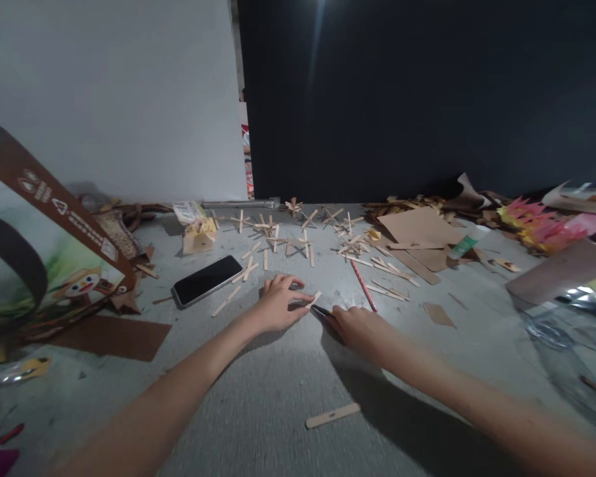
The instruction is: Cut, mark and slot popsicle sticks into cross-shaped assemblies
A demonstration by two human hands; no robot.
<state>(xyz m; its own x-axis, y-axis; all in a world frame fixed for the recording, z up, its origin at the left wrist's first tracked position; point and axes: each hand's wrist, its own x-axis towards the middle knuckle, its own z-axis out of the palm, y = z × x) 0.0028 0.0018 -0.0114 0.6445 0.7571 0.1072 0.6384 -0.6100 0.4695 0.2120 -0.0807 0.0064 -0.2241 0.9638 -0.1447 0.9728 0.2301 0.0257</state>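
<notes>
My left hand (281,305) is above the middle of the table, thumb and fingertips pinching a short piece of craft stick (316,299). Close beside it, my right hand (355,326) is closed around a dark pliers-like tool (322,311). The tool's tip points left and meets the lower end of the stick piece; whether it bites into the wood I cannot tell. Nearer to me lies a whole craft stick (332,415) with a dark mark at its middle. Several small crossed-stick pieces (305,246) stand and lie beyond my hands.
A phone (207,281) lies left of my left hand. A red patterned pencil (363,286) and loose sticks (390,270) lie beyond my right hand. Cardboard sheets (417,228) and a glue tube (469,243) are at right, with a clear plastic cup (571,358). A printed box (69,232) stands left.
</notes>
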